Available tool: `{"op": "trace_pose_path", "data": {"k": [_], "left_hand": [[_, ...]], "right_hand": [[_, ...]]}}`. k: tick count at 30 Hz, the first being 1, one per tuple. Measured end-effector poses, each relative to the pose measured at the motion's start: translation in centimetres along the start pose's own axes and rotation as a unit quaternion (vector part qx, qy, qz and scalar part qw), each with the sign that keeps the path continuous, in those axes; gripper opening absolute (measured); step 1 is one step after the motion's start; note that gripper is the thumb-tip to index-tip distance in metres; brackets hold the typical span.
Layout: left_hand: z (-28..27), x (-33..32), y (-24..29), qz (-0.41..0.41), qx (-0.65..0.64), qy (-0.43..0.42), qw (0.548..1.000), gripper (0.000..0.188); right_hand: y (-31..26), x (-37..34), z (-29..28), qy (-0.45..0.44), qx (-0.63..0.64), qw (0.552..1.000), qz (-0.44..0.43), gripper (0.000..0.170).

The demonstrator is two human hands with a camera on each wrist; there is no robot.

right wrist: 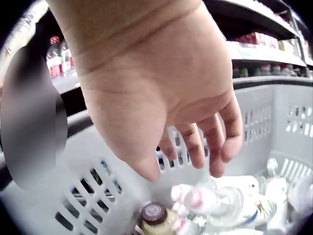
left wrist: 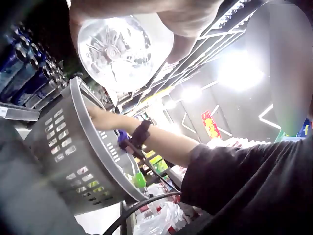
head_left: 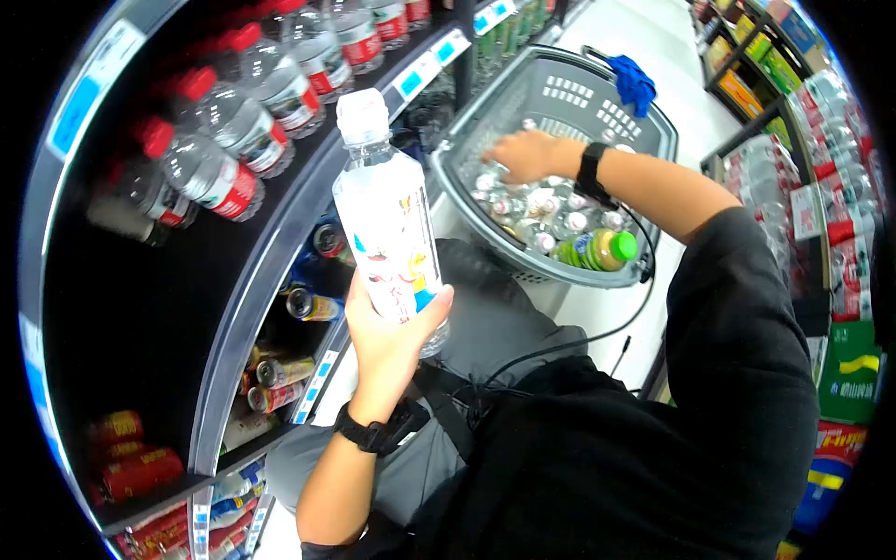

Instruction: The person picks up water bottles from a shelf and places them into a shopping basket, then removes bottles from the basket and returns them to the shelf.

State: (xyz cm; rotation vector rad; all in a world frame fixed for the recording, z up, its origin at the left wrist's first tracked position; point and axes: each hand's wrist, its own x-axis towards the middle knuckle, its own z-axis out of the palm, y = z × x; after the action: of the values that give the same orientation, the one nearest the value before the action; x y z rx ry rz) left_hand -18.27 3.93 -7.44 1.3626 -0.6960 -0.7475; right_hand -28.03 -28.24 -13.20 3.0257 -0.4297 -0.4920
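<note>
My left hand point(head_left: 387, 341) grips the lower part of a clear bottle point(head_left: 392, 224) with a white cap and a white printed label, held upright beside the shelf. In the left wrist view the bottle's ribbed base point(left wrist: 113, 51) shows under the fingers. My right hand point(head_left: 534, 155) is over the grey shopping basket point(head_left: 518, 89). In the right wrist view its fingers point(right wrist: 194, 147) hang down loosely, with nothing held, above white-capped bottles point(right wrist: 203, 199). A brown-capped bottle point(right wrist: 155, 215) stands near the thumb. A green-capped bottle point(head_left: 597, 250) lies at the basket's near side.
Red-capped bottles point(head_left: 266, 79) line the shelf at left, with cans point(head_left: 280, 373) on a lower level. A blue cloth point(head_left: 633, 86) hangs at the basket's far rim. A black cable point(head_left: 579, 343) runs from my right wrist. Stacked drinks point(head_left: 840, 168) stand across the aisle.
</note>
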Motion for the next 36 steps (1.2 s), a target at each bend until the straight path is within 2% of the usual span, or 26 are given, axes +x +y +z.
{"op": "trace_pose_path", "data": {"k": [1, 3, 4, 6, 11, 13, 17, 21, 23, 24, 25, 27, 28, 30, 31, 33, 34, 36], "left_hand": [[-0.2, 0.0, 0.5, -0.002, -0.04, 0.016, 0.999, 0.049], [-0.7, 0.2, 0.8, 0.041, -0.085, 0.068, 0.993, 0.05], [-1.1, 0.5, 0.8, 0.056, -0.093, 0.109, 0.988, 0.05], [-1.8, 0.7, 1.2, 0.076, -0.126, 0.189, 0.971, 0.046], [-4.5, 1.6, 3.3, 0.102, -0.25, 0.387, 0.882, 0.032], [-6.4, 2.2, 4.7, 0.175, -0.26, 0.413, 0.855, 0.032], [-10.8, 3.0, 7.2, 0.261, -0.194, 0.416, 0.85, 0.032], [-15.1, 4.1, 7.1, 0.279, -0.091, 0.427, 0.855, 0.046], [-16.3, 4.5, 6.9, 0.262, -0.075, 0.464, 0.843, 0.05], [-16.9, 4.8, 6.6, 0.268, -0.068, 0.474, 0.836, 0.051], [-17.5, 4.9, 6.4, 0.271, -0.068, 0.475, 0.834, 0.051], [-18.6, 5.2, 5.9, 0.228, -0.03, 0.499, 0.835, 0.053], [-19.1, 5.5, 5.5, 0.229, -0.027, 0.498, 0.836, 0.053], [-19.5, 5.8, 5.9, 0.22, -0.028, 0.501, 0.836, 0.052], [-19.7, 6.0, 5.9, 0.208, -0.027, 0.503, 0.838, 0.051], [-20.2, 6.4, 5.9, 0.2, -0.03, 0.504, 0.839, 0.051], [-20.2, 6.6, 5.8, 0.205, -0.022, 0.498, 0.842, 0.05], [-20.8, 7.3, 5.5, 0.21, 0.008, 0.492, 0.845, 0.051]], "right_hand": [[0.6, 0.4, 1.5, -0.007, 0.012, 1.0, -0.016, 0.05], [1.1, 0.7, 3.4, -0.075, 0.017, 0.997, 0.031, 0.047], [1.9, 1.5, 4.4, -0.128, -0.019, 0.992, 0.008, 0.045], [2.4, 1.5, 6.5, -0.098, 0.012, 0.995, 0.014, 0.047], [2.4, 1.0, 7.9, -0.027, 0.017, 0.999, 0.007, 0.04], [2.8, 1.5, 8.8, -0.007, 0.025, 1.0, -0.004, 0.036], [2.8, 1.4, 8.7, 0.007, 0.036, 0.999, 0.021, 0.035], [4.6, 1.2, 8.2, 0.027, 0.055, 0.996, 0.067, 0.044], [6.2, 0.5, 7.5, 0.098, 0.132, 0.982, 0.094, 0.043], [7.0, 0.0, 7.4, 0.169, 0.154, 0.969, 0.095, 0.037], [7.1, -0.5, 6.4, 0.171, 0.153, 0.969, 0.093, 0.037], [7.8, -2.3, 3.5, 0.249, 0.245, 0.928, 0.133, 0.032], [7.3, -3.4, 1.7, 0.251, 0.242, 0.928, 0.131, 0.032], [5.1, -5.5, -2.4, 0.342, 0.274, 0.89, 0.128, 0.025], [4.4, -6.4, -4.2, 0.341, 0.271, 0.891, 0.124, 0.025], [2.8, -8.3, -7.7, 0.39, 0.32, 0.859, 0.089, 0.02], [1.7, -9.3, -9.7, 0.39, 0.319, 0.86, 0.087, 0.02], [-1.3, -11.4, -13.6, 0.417, 0.358, 0.834, 0.046, 0.019]]}}
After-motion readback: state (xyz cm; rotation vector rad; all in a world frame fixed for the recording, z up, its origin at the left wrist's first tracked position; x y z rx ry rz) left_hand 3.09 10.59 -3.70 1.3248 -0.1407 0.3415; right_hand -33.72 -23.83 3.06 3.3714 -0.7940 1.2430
